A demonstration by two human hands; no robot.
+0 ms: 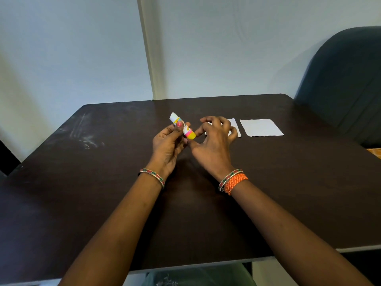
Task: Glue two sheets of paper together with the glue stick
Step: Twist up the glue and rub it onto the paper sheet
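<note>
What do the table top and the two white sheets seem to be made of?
Table top: probably dark laminated wood with a dull sheen; pale scuffs show on it. Sheets: thin matt white paper, by the look; they lie flat and the edges look a little ragged.

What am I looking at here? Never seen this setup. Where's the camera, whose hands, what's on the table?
There is no robot: a person wears one wide-angle camera on the head, looking forward and down at their own bare hands. The left hand holds a glue stick, tilted above a dark table. The right hand is beside the stick's yellow end, fingers spread, gripping nothing that I can see. Two white sheets of paper lie flat on the table: one in full view, one mostly hidden behind the right hand. A dark chair stands at the right.
</note>
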